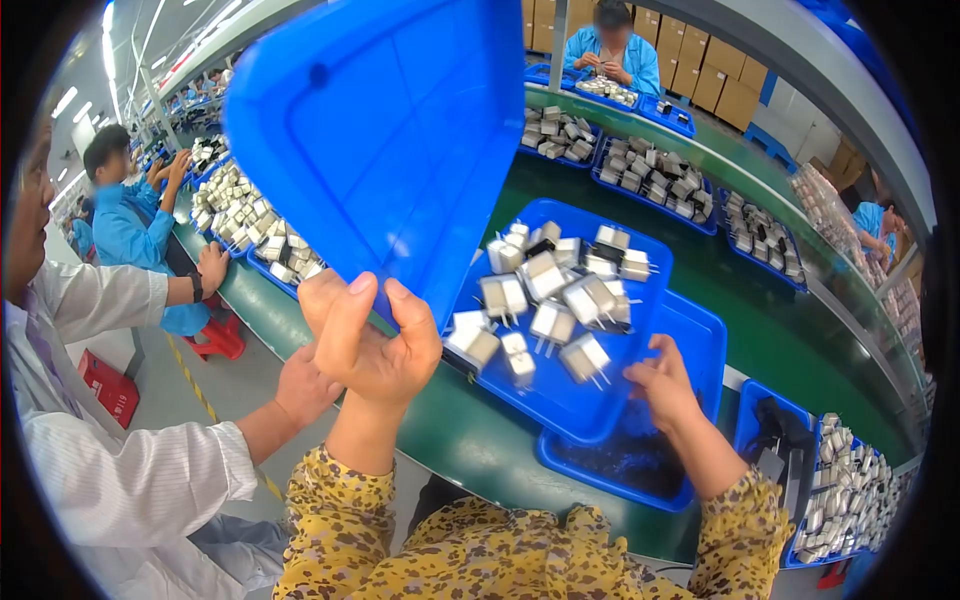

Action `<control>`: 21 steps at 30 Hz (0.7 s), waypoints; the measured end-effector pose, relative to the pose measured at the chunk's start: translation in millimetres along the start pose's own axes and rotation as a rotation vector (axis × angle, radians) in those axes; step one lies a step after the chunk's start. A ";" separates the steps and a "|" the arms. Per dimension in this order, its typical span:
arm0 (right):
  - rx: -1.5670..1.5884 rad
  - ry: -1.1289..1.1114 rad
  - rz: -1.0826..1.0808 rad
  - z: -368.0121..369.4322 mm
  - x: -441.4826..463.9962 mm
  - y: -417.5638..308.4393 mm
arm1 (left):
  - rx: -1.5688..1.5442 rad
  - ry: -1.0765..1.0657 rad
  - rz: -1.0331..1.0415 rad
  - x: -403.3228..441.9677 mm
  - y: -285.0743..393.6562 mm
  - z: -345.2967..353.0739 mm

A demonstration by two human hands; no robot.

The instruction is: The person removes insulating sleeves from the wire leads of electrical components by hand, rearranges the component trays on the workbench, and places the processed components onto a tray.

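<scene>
A raised blue tray (390, 130), tilted up with nothing in it, is gripped at its lower edge by my left hand (375, 335), thumb and fingers closed on the rim. My right hand (665, 385) has its fingers on the right edge of a second blue tray (620, 400), which holds several white plug adapters (545, 275) with metal pins. Below that tray lies another blue tray (700, 340), partly covered, with a dark bottom.
Trays of adapters (655, 180) line the green bench (450, 450). At right are a tray with black items (775, 420) and piled adapters (850, 490). A co-worker in white (130, 450) stands close at left, a hand near my left wrist. Others in blue sit farther off.
</scene>
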State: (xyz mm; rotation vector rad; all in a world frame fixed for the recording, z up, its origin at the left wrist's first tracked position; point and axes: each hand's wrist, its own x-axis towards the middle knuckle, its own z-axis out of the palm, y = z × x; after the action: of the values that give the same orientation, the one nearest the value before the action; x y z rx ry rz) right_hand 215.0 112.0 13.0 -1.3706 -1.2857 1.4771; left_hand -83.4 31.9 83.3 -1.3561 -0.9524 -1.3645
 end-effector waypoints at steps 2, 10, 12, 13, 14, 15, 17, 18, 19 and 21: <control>-0.006 -0.028 0.041 27.9 11.9 -0.2 | -0.050 0.073 -0.052 1.4 1.6 -3.4; -0.015 -0.155 0.051 106.8 43.3 10.5 | -0.118 -0.020 -0.052 -3.5 3.0 -17.1; -0.025 -0.157 0.063 118.1 51.5 20.0 | -0.147 -0.016 -0.099 -8.9 2.9 -17.7; -0.030 -0.170 0.075 122.7 53.5 25.0 | -0.176 -0.021 -0.149 -12.3 3.0 -17.2; -0.036 -0.183 0.086 126.8 53.8 25.9 | -0.179 -0.019 -0.149 -15.7 3.5 -15.4; -0.036 -0.178 0.087 129.5 54.2 26.0 | -0.221 0.007 -0.225 -19.8 4.3 -12.9; -0.013 -0.218 0.113 132.6 53.7 24.7 | -0.271 0.033 -0.306 -28.7 6.6 -7.9; 0.003 -0.226 0.114 134.6 51.5 24.1 | -0.299 0.050 -0.372 -32.9 7.8 -5.2; 0.006 -0.216 0.113 132.5 55.2 28.7 | -0.329 0.067 -0.435 -36.1 9.1 -2.2; 0.028 -0.353 0.130 131.7 59.4 27.2 | -0.377 0.060 -0.470 -40.9 11.4 2.7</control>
State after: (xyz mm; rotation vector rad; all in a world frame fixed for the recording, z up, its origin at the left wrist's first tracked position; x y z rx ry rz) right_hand 79.3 138.2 -37.2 -1.2302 -1.4030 1.8832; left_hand -74.7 35.8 41.9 -1.4044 -1.0502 -2.0103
